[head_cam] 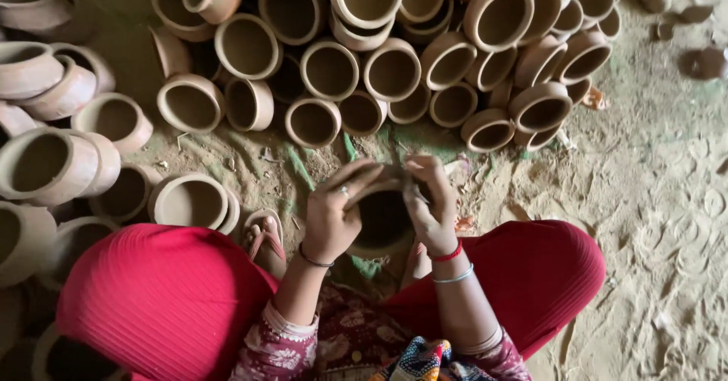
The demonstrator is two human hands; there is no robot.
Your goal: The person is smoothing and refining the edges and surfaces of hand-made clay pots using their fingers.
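I hold a brown clay pot [383,222] between my knees, its dark mouth facing up. My left hand [337,210] grips the pot's left rim, with a ring on one finger and a dark bangle on the wrist. My right hand [431,203] presses on the right rim, fingers curled over the edge; whether it holds a small tool I cannot tell. Red and pale bangles circle that wrist. My red-clad legs [163,297] spread to either side of the pot.
A large heap of unfired clay pots [394,70] lies ahead on the sandy ground. More pots [45,165] are piled at the left. My sandalled foot [264,237] rests by a pot [189,201]. Bare dusty earth [667,199] spreads to the right.
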